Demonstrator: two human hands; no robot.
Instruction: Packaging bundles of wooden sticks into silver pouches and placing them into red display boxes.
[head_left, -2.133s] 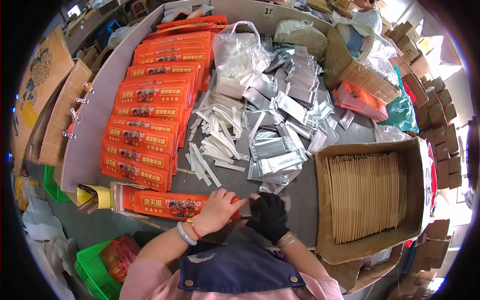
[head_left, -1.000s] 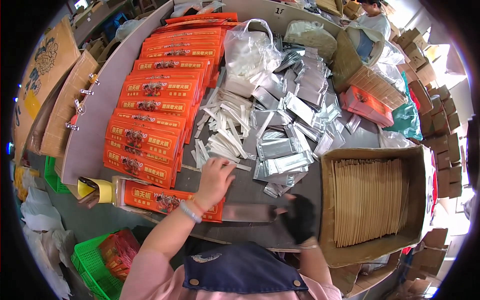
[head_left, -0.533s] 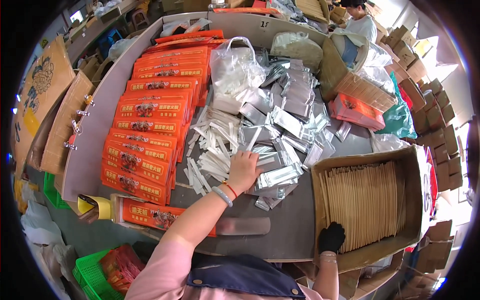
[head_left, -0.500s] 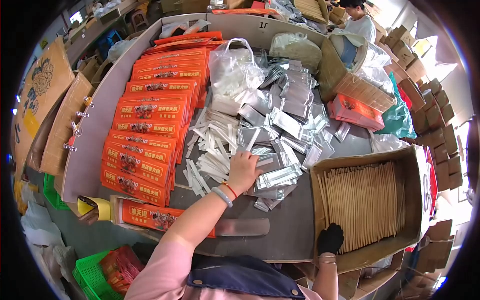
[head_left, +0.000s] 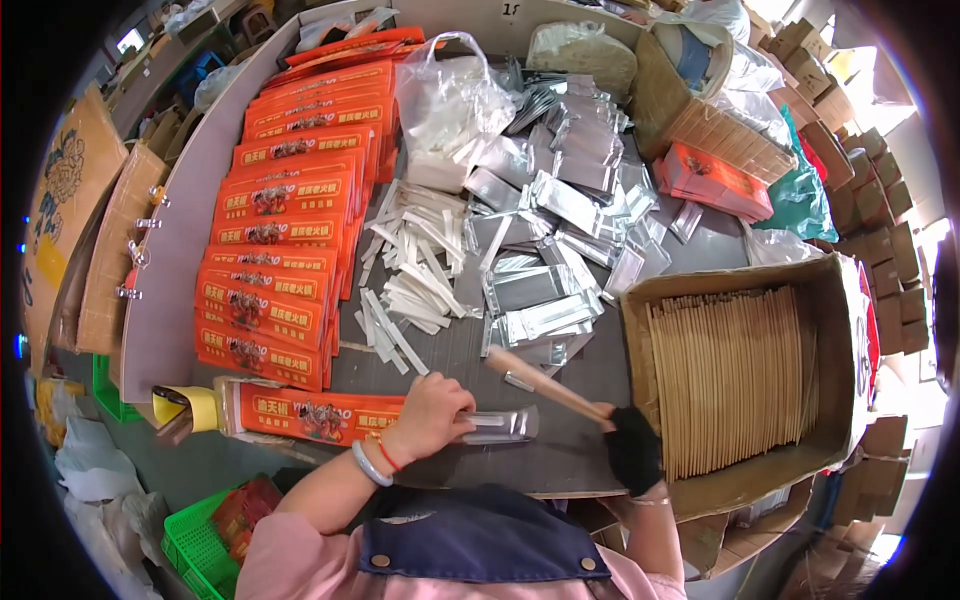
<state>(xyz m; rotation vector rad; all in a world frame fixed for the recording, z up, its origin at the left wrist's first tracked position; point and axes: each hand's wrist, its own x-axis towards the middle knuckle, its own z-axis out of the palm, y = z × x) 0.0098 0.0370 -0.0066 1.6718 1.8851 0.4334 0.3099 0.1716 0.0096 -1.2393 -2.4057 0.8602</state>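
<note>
My right hand (head_left: 635, 450), in a black fingerless glove, is closed round the end of a pair of wooden chopsticks (head_left: 545, 385), which slants up to the left over the table. My left hand (head_left: 432, 418) is bare, with curled fingers against a small silver packet (head_left: 495, 425). That packet lies at the clear right end of a red printed sleeve (head_left: 320, 415) on the table's near edge. Part of the sleeve is hidden behind the left hand. Beside my right hand stands a cardboard box (head_left: 740, 495) packed with upright rows of wooden chopsticks (head_left: 735, 385).
Overlapping red sleeves (head_left: 270, 265) are stacked on the left. Mid-table lie loose white paper strips (head_left: 415, 280), a pile of silver packets (head_left: 545, 285) and a clear plastic bag (head_left: 455, 105). More red packs (head_left: 710, 180) sit at right; a green basket (head_left: 205, 525) is below left.
My left hand has come down from the paper strips to the sleeve's clear end, where a silver packet now lies. My right hand has left the box's near left corner, holding chopsticks.
</note>
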